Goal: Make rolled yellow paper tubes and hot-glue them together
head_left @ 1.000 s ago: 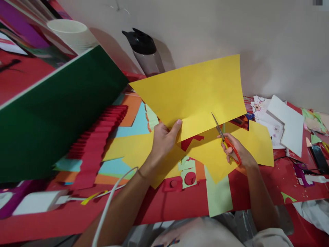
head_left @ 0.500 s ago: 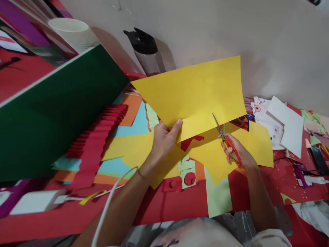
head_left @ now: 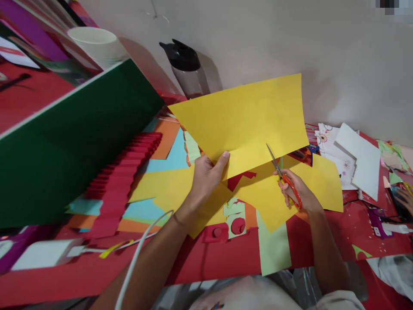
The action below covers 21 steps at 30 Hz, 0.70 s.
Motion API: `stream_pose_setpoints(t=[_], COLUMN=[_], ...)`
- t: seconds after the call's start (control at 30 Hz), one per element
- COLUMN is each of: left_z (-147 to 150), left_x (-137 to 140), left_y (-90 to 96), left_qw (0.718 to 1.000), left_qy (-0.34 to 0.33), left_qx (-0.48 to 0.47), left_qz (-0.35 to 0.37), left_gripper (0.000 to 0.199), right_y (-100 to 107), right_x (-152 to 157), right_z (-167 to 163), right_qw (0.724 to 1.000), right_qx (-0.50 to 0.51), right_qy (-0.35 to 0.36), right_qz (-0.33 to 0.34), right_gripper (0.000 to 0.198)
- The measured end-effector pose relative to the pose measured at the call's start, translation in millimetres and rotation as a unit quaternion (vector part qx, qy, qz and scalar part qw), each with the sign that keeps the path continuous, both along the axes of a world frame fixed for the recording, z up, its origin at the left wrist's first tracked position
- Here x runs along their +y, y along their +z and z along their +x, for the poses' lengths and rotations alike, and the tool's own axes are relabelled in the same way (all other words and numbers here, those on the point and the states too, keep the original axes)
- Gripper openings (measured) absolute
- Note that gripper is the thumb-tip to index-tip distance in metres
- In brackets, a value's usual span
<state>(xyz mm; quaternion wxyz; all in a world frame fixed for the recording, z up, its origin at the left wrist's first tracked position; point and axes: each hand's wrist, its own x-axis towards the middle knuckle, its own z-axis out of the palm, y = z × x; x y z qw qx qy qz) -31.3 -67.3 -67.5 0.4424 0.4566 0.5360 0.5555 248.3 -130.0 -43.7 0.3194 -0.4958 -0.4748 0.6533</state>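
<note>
My left hand (head_left: pixel 208 174) pinches the lower edge of a large yellow paper sheet (head_left: pixel 248 116), thumb on top and fingers hidden beneath. The sheet is raised and tilted above the table. My right hand (head_left: pixel 297 189) grips scissors (head_left: pixel 292 189) with orange-red handles. Their blades meet the sheet's lower edge right of my left hand, with one blade tip lying over the paper. Under the raised sheet lie more yellow paper pieces (head_left: pixel 277 206), a pale green strip (head_left: pixel 275 254) and small red cutouts (head_left: pixel 238 225).
A dark green board (head_left: pixel 77 137) leans at the left beside fringed red paper (head_left: pixel 112 189). Behind stand a white cup (head_left: pixel 100 47) and a black-lidded bottle (head_left: pixel 187 69). A white cable (head_left: pixel 129 275) crosses over my left forearm. Another person's hand (head_left: pixel 405 198) shows at the right edge.
My hands, the yellow sheet and the scissors keep nearly the same pose. The view has shifted slightly, and another person's hand has appeared at the right edge.
</note>
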Motion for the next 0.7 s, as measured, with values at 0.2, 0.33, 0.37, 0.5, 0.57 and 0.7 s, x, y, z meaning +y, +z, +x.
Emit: stream_pose_setpoints(t=[0.2, 0.33, 0.37, 0.5, 0.57, 0.7], left_z=[-0.1, 0.5, 0.8, 2.0, 2.4, 3.3], left_x=[0.5, -0.2, -0.3, -0.9, -1.4, -3.7], left_y=[-4.8, -1.6, -0.4, 2.9, 3.1, 3.8], left_qw=[1.000, 0.999, 0.999, 1.000, 1.000, 1.000], left_qy=[0.003, 0.006, 0.006, 0.002, -0.003, -0.021], left_qx=[0.016, 0.029, 0.030, 0.023, 0.018, 0.022], left_qz=[0.023, 0.017, 0.015, 0.013, 0.007, -0.007], left_gripper=[0.025, 0.028, 0.030, 0.032, 0.037, 0.045], right_y=[2.7, 5.0, 5.6, 6.2, 5.3, 3.5], right_x=[0.0, -0.3, -0.3, 0.6, 1.1, 1.3], right_z=[-2.0, -3.6, -4.2, -6.3, -6.6, -6.5], right_qw=[1.000, 1.000, 1.000, 1.000, 1.000, 0.999], right_qx=[-0.007, -0.010, -0.009, -0.011, -0.016, -0.021], right_qy=[-0.015, -0.013, -0.013, -0.022, -0.026, -0.029], right_qz=[0.002, 0.005, 0.004, 0.002, 0.004, 0.001], right_gripper=[0.049, 0.049, 0.049, 0.049, 0.046, 0.047])
